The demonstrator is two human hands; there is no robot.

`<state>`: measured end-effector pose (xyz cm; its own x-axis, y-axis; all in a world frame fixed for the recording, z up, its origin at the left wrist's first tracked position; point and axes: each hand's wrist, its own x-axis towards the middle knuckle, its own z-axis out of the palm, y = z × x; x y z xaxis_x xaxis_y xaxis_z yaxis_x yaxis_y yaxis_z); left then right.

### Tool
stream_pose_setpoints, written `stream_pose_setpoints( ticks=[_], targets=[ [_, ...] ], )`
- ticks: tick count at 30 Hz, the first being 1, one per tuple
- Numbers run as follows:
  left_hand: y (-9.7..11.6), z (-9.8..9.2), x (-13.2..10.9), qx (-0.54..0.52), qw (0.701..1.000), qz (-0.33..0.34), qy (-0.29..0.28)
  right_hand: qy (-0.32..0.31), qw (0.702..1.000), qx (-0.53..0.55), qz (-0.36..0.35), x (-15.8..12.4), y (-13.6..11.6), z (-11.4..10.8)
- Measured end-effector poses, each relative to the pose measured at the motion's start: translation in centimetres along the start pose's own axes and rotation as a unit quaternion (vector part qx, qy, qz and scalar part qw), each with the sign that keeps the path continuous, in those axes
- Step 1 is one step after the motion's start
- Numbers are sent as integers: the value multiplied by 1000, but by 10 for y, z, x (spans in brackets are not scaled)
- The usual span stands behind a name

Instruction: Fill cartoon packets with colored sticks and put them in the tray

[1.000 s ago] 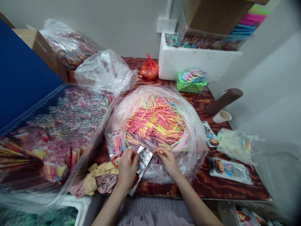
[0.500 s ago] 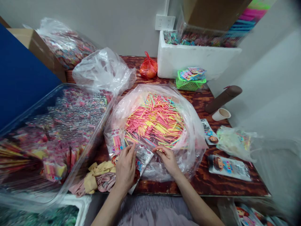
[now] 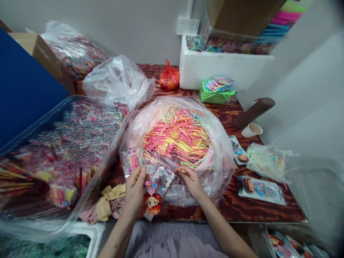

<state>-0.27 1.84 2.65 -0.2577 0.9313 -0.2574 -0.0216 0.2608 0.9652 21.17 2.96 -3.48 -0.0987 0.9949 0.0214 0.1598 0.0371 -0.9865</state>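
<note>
My left hand (image 3: 133,193) is closed on the edge of a clear printed packet (image 3: 154,190) with a cartoon face, held at the table's near edge. Beside it, my right hand (image 3: 191,180) is curled, pinching a few small sticks at its fingertips. Both hands rest at the front rim of a big clear plastic bag (image 3: 223,157) spread open and heaped with pink, yellow and green sticks (image 3: 177,136). Another filled packet (image 3: 131,163) of sticks lies just above my left hand.
A large clear bin (image 3: 113,143) of filled packets stands at the left, rags (image 3: 110,204) beside it. Empty cartoon packets (image 3: 262,190) lie at the right near a paper cup (image 3: 251,130). At the back are a foam box (image 3: 223,68), green basket (image 3: 216,96) and red bag (image 3: 169,79).
My left hand has slid left and turned the packet, so its cartoon face now shows. My right hand has stayed at the bag's rim.
</note>
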Motion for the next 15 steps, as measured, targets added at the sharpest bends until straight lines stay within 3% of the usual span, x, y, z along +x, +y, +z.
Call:
stream_pose_setpoints(
  ticks=[4,9,12,13,15],
  targets=[
    [-7,-3,2,40,998,23,-52,-3,1000,3,6,-2,-2,3],
    [-4,-6,6,17,1000,0,-9,41,999,-8,32,11,-9,-8],
    [-1,-4,7,48,999,17,-5,60,983,-168,-28,34,-15,-22],
    [0,-3,7,63,997,32,-9,56,965,-252,-55,42,-16,-25],
    [0,1,7,88,994,67,-21,27,898,-429,-91,56,-18,-27]
  ],
)
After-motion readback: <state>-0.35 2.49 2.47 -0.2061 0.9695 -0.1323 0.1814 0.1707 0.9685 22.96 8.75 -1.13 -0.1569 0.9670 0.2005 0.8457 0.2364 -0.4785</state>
